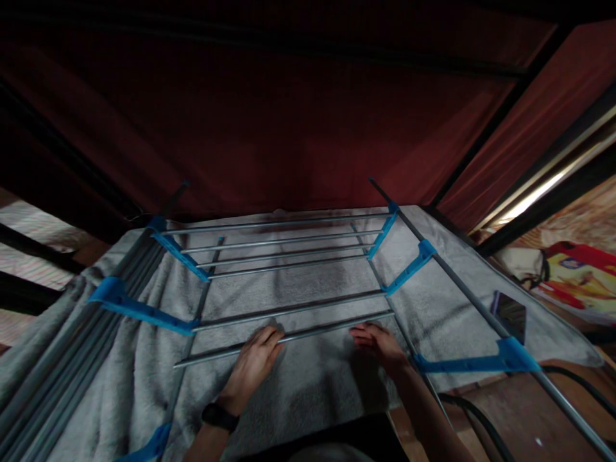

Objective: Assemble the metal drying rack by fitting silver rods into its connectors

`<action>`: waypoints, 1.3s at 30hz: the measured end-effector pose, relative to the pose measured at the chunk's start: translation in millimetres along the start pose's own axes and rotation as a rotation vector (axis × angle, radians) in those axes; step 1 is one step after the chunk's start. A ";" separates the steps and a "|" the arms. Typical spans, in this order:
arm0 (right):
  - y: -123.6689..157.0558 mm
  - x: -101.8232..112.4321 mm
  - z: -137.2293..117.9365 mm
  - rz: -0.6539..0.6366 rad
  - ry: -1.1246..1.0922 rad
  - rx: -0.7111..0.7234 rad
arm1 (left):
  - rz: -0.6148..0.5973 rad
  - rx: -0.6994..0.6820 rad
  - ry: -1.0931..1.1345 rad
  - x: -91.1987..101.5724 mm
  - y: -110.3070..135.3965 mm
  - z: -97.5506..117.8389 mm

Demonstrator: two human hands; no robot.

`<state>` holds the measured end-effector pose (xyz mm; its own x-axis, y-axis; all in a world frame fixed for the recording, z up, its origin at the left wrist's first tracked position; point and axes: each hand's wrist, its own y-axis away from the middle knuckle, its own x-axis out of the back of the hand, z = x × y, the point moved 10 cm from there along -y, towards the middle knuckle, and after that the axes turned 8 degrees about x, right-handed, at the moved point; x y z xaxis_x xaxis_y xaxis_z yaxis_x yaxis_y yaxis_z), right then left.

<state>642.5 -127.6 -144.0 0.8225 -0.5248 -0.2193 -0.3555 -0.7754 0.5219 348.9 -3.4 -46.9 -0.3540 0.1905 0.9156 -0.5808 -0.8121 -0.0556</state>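
Observation:
A loose grey metal tube (315, 332) lies crosswise over the front of a rack frame made of grey tubes and blue plastic brackets. My left hand (260, 351), with a dark band on its wrist, is closed around this tube left of its middle. Just below the tube's right half is my right hand (378, 343), fingers stretched out and nearly touching it. Beyond, another crossbar (293, 310) joins a left blue bracket (144, 311) to a right blue bracket (409, 268). Several more crossbars (289, 242) span the far brackets.
Several grey tubes (72, 359) lie bundled along the left on a grey blanket (308, 391). At right are a phone (511, 314), a blue bracket (474, 364) on the frame, and a red-and-yellow package (580, 276). A dark red fabric wall (289, 128) rises behind.

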 end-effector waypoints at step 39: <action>20.6 -42.0 -11.3 -0.003 1.359 1.368 | 0.466 0.507 0.150 88.1 56.3 -20.4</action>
<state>605.6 -117.6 -114.7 0.3255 -0.4630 0.8244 0.1480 -0.8362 -0.5281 270.1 -21.1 22.5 -0.6013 -0.1952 0.7748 0.0561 -0.9776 -0.2027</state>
